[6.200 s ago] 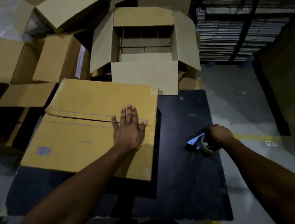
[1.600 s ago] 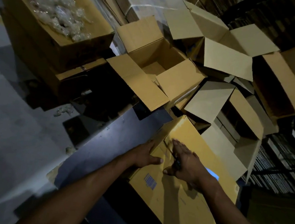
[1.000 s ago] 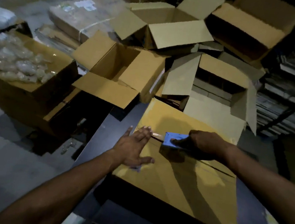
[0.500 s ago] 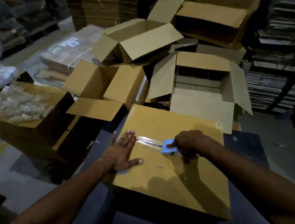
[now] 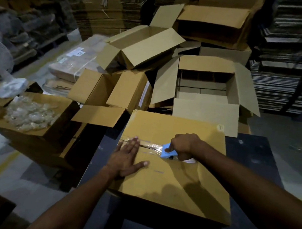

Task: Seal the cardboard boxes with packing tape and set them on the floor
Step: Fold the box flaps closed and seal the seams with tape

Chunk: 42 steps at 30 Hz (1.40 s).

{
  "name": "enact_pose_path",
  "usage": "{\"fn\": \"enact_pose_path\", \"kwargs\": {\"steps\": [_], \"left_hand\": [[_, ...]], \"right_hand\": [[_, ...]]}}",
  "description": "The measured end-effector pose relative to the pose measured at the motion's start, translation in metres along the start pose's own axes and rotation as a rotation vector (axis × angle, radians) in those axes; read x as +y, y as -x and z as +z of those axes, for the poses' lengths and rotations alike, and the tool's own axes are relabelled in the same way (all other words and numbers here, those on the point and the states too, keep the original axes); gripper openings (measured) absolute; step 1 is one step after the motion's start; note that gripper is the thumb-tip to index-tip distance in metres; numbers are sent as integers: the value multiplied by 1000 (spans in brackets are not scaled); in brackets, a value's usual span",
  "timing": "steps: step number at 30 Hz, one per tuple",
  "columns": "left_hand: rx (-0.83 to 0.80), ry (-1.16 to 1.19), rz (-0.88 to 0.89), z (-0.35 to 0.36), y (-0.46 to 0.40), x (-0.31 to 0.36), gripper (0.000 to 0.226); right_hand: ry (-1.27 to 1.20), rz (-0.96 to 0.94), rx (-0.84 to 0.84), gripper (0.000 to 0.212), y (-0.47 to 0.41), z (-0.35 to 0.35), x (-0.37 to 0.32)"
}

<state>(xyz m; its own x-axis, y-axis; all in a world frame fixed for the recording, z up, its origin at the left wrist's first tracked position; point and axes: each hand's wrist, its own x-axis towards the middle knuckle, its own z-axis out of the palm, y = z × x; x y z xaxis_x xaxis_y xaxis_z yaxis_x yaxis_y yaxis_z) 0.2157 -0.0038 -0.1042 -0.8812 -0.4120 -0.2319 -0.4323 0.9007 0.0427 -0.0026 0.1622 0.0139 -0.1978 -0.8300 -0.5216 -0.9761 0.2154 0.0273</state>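
Several open boxes (image 5: pixel 206 87) crowd behind; left hand (image 5: pixel 124 158) flat, right hand (image 5: pixel 185 145) grips dispenser (image 5: pixel 167 152)

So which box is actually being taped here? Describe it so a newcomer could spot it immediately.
Start at the dark table in the foreground. The closed cardboard box lies flat on it, the left hand pressing its lid and the right hand holding a blue tape dispenser on the seam. Unlike the open boxes behind, its flaps are folded shut.
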Motion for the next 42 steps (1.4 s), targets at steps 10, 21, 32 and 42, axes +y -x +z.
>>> {"fn": "enact_pose_path", "kwargs": {"steps": [10,21,32,42], "left_hand": [[-30,-1,120,3,-25,69,119],[5,-11,147,9,-25,65,117],[-7,63,226,17,-45,203,114],[36,-3,271,21,-34,109,98]], "right_hand": [[-40,35,68,53,-3,6,3],[-59,179,-134,41,59,29,92],[25,-27,-87,69,56,43,101],[21,15,10,20,30,21,34]]}}
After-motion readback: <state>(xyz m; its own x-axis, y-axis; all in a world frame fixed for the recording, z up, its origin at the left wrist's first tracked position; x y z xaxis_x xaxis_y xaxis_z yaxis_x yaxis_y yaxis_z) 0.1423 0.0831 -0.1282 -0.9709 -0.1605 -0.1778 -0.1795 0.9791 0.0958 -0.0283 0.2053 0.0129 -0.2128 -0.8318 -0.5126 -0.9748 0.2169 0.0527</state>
